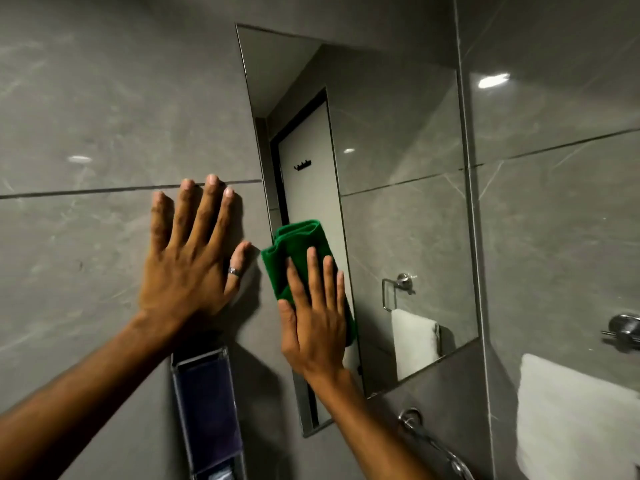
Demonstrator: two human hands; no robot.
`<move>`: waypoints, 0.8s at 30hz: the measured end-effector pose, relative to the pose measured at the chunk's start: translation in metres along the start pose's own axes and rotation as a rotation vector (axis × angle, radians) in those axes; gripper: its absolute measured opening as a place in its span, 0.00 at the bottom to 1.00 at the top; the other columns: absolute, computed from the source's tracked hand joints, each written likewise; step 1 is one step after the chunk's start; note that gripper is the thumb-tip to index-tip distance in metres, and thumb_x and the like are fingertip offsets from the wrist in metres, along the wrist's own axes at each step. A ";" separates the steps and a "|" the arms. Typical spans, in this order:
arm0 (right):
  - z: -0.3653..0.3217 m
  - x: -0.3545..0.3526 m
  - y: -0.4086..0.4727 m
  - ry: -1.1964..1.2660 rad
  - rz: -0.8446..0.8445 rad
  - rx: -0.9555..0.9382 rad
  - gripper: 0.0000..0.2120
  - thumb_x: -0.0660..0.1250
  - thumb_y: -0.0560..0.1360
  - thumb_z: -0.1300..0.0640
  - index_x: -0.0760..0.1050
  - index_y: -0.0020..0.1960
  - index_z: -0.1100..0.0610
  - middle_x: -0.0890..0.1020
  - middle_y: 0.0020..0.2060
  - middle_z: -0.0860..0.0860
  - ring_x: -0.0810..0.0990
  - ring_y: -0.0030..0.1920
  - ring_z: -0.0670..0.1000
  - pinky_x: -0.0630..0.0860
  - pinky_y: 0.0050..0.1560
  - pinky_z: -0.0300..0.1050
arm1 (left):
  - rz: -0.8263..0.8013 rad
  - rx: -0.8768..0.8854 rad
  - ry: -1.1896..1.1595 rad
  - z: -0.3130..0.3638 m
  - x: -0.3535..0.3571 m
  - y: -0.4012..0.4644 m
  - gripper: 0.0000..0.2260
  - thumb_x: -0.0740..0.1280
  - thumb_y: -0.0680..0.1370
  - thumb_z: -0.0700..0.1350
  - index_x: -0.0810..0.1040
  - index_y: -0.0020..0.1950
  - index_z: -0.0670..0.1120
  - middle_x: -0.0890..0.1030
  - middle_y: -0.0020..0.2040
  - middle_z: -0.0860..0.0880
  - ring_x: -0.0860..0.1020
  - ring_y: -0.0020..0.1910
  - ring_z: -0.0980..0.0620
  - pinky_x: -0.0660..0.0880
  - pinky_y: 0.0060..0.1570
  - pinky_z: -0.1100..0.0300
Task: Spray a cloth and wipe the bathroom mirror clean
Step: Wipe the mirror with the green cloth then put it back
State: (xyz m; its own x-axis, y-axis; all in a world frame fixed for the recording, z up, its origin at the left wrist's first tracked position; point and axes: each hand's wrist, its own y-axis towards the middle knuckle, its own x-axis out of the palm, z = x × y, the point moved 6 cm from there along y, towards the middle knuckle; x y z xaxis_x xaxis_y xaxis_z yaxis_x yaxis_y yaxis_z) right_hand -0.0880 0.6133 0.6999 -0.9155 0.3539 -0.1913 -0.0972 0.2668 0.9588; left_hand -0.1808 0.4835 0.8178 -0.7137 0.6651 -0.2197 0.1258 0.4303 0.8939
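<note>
The tall rectangular mirror (391, 188) hangs on the grey tiled wall and reflects a door, a towel ring and a white towel. A folded green cloth (294, 251) lies flat against the mirror's lower left edge. My right hand (315, 320) presses on the cloth with its fingers spread, covering the cloth's lower half. My left hand (194, 258) rests flat on the wall tile just left of the mirror, fingers apart, a ring on the thumb, holding nothing. No spray bottle is in view.
A clear wall-mounted holder (204, 410) with dark contents sits below my left hand. A chrome tap or hose (429, 438) sticks out under the mirror. On the right wall hang a white towel (575, 424) and a chrome fitting (625, 330).
</note>
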 end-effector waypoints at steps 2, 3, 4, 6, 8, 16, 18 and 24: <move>0.014 0.003 -0.016 0.009 0.000 0.001 0.27 0.47 0.82 0.43 0.51 0.81 0.45 0.51 0.82 0.49 0.48 0.82 0.55 0.44 0.80 0.58 | 0.000 0.007 -0.007 -0.002 -0.001 -0.001 0.36 0.45 0.82 0.64 0.46 0.85 0.45 0.45 0.86 0.44 0.44 0.86 0.41 0.44 0.82 0.37; 0.027 0.001 -0.020 0.017 0.009 0.017 0.27 0.47 0.82 0.43 0.52 0.81 0.45 0.52 0.82 0.49 0.49 0.82 0.55 0.46 0.80 0.59 | 0.003 0.008 -0.010 -0.002 -0.001 -0.001 0.36 0.45 0.82 0.64 0.46 0.85 0.45 0.45 0.86 0.44 0.44 0.86 0.41 0.44 0.82 0.37; 0.041 -0.001 -0.022 0.025 0.026 0.037 0.27 0.47 0.82 0.43 0.52 0.81 0.45 0.54 0.82 0.50 0.51 0.82 0.55 0.49 0.80 0.60 | 0.005 0.012 -0.015 -0.002 -0.002 0.000 0.36 0.45 0.82 0.65 0.46 0.85 0.45 0.45 0.86 0.43 0.44 0.86 0.41 0.43 0.82 0.37; 0.077 -0.007 -0.025 0.038 0.068 0.095 0.27 0.48 0.82 0.43 0.53 0.80 0.46 0.57 0.81 0.53 0.53 0.81 0.56 0.53 0.79 0.60 | 0.010 0.012 -0.024 -0.003 -0.002 0.001 0.37 0.45 0.82 0.65 0.46 0.85 0.45 0.46 0.86 0.43 0.44 0.85 0.40 0.42 0.82 0.38; 0.125 -0.014 -0.026 0.045 0.098 0.202 0.28 0.46 0.82 0.43 0.54 0.80 0.50 0.57 0.81 0.54 0.54 0.81 0.57 0.54 0.79 0.60 | 0.016 0.015 -0.019 -0.003 0.000 0.001 0.37 0.45 0.82 0.65 0.46 0.85 0.45 0.45 0.86 0.43 0.44 0.85 0.40 0.40 0.82 0.38; 0.287 -0.040 -0.037 0.068 0.116 0.563 0.33 0.47 0.79 0.42 0.57 0.79 0.60 0.57 0.80 0.58 0.54 0.80 0.59 0.52 0.79 0.60 | 0.056 0.030 0.003 -0.002 0.005 0.001 0.37 0.47 0.82 0.65 0.43 0.85 0.46 0.43 0.86 0.44 0.41 0.85 0.41 0.40 0.82 0.37; 0.309 -0.044 -0.047 0.045 0.124 0.645 0.34 0.46 0.79 0.42 0.56 0.79 0.59 0.57 0.80 0.58 0.55 0.80 0.59 0.52 0.80 0.58 | 0.054 0.029 -0.009 -0.003 0.006 0.001 0.37 0.47 0.82 0.64 0.43 0.85 0.47 0.42 0.86 0.45 0.40 0.85 0.42 0.40 0.82 0.37; 0.320 -0.048 -0.083 0.082 0.279 0.810 0.26 0.52 0.80 0.51 0.62 0.77 0.56 0.66 0.76 0.60 0.67 0.75 0.63 0.66 0.73 0.61 | 0.077 0.036 -0.005 -0.003 0.007 0.001 0.36 0.48 0.82 0.64 0.43 0.85 0.47 0.43 0.86 0.45 0.41 0.85 0.41 0.38 0.82 0.39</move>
State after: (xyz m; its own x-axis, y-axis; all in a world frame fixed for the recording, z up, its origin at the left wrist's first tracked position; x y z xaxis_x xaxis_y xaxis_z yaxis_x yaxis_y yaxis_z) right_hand 0.0891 0.8611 0.5627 -0.8928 0.4441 0.0748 0.4156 0.7484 0.5169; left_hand -0.1876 0.4868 0.8187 -0.6976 0.7001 -0.1527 0.2051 0.3993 0.8936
